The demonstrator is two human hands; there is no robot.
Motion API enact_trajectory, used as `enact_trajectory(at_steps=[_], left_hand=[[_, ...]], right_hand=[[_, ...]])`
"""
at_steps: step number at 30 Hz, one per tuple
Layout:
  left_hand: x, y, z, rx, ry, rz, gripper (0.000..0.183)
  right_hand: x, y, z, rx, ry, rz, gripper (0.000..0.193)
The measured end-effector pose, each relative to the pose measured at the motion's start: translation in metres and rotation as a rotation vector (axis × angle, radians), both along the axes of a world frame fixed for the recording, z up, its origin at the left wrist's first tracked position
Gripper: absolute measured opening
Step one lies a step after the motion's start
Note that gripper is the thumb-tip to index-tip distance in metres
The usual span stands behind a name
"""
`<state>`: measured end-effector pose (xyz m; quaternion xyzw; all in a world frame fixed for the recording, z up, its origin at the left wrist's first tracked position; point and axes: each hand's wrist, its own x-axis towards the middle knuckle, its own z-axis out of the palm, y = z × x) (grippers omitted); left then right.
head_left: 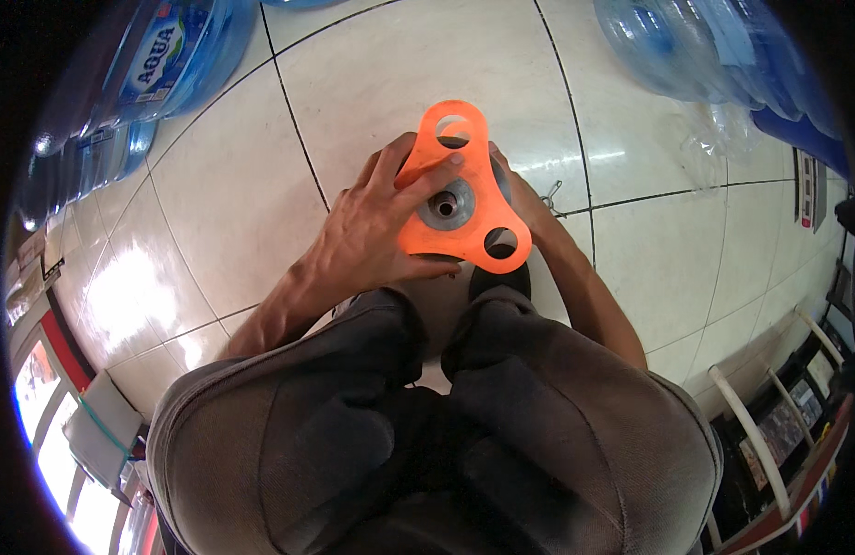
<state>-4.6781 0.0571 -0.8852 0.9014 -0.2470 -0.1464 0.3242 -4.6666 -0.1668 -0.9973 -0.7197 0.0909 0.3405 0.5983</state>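
Between my hands, above the floor and just ahead of my knees, is a bright orange three-lobed plate [464,245] with round holes in its lobes and a grey metal hub [448,205] at its centre. My left hand [376,208] grips the plate's left side, one finger lying across its face near the hub and another digit along the lower edge. That hand covers part of the left lobe. On the right, my right hand [522,199] holds the far side, its fingers mostly hidden behind the plate. Something dark and rounded shows beneath the plate, too covered to name.
Large clear blue water bottles [182,69] stand at the upper left, and more bottles [677,46] at the upper right beside crumpled clear plastic [719,134]. A small metal chain-like piece [552,196] lies on the tiled floor [649,268]. A rack with pale bars [751,435] stands at the lower right.
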Motion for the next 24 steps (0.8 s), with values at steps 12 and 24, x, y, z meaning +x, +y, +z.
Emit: enact_trajectory(at_steps=[12,24], left_hand=[[-0.001,0.002,-0.011,0.010,-0.048,-0.032,0.108],[0.000,-0.003,-0.009,0.036,-0.020,-0.003,0.106]], right_hand=[[0.015,-0.109,0.055,-0.594,-0.601,0.693,0.059],[-0.015,-0.140,0.022,-0.468,-0.514,0.558,0.054]])
